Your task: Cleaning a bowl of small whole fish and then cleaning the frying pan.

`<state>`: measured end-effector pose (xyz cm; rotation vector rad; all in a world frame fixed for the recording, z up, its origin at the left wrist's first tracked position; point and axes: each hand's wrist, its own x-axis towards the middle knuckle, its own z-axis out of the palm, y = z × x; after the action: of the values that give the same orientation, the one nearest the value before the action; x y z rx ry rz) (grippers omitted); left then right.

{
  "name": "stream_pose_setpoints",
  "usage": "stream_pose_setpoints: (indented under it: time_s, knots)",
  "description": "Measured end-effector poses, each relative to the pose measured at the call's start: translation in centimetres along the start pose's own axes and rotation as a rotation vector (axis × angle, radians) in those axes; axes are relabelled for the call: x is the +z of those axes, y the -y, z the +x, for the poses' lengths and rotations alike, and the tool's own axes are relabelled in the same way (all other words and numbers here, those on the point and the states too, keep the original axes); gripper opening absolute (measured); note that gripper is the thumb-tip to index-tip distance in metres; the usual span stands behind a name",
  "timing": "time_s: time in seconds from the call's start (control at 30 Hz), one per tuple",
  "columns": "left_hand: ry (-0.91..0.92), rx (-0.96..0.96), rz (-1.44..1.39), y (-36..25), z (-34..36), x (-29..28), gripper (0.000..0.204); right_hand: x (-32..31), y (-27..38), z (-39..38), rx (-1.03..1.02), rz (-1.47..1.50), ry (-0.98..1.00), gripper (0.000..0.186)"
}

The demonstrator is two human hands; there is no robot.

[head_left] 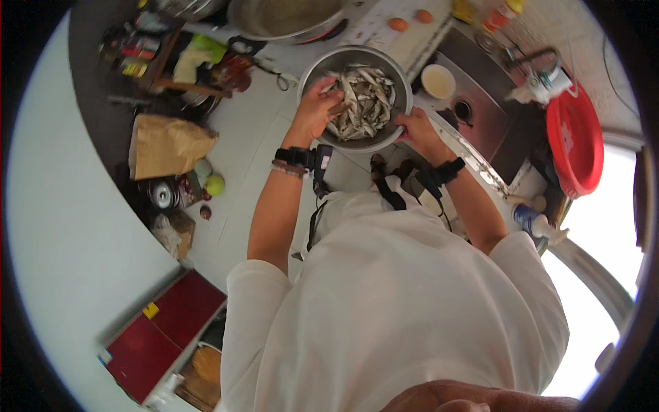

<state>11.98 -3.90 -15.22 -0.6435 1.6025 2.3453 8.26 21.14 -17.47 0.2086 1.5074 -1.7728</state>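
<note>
A round metal bowl full of small silvery fish is in front of me. My right hand grips the bowl's right rim, with the thumb at the edge and the other fingers partly hidden. Over the bowl's left side is my left hand. Its fingers are apart and bent over the fish; whether they touch the fish I cannot tell. Both wrists wear dark straps with small devices.
A large metal pan stands beyond the bowl. Two eggs lie on the counter near a sink and a pale bowl. A red basin leans at far right. A brown paper bag stands on the left.
</note>
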Motion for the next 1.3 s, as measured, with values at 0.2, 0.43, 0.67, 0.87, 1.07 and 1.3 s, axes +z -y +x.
stream_pose_setpoints:
  time_s: [0.2,0.43,0.67,0.87,1.07,1.3]
  knots:
    - [-0.243,-0.002,-0.604,-1.1,-12.2,-7.8,0.036,12.0,-0.4,0.4,-0.035,-0.321,0.194,0.027]
    - [-0.473,0.389,-0.551,3.2,-26.4,-20.7,0.027,29.6,-4.6,-0.6,-0.008,-0.51,0.5,0.032]
    - [-0.574,0.801,-0.888,7.1,-40.2,-28.7,0.038,45.9,-12.3,-2.3,0.09,-0.672,0.9,0.029]
    - [-1.408,0.472,0.013,12.9,-44.3,-25.6,0.04,51.5,-16.2,-3.6,0.26,-0.866,1.239,0.023]
    - [-1.923,0.259,-0.129,12.7,-42.2,-18.0,0.035,53.3,-18.3,-1.8,0.469,-1.068,1.443,0.025]
    - [-2.23,0.064,0.034,13.2,-41.6,-12.6,0.042,55.3,-18.5,-9.4,0.612,-1.267,1.685,0.022]
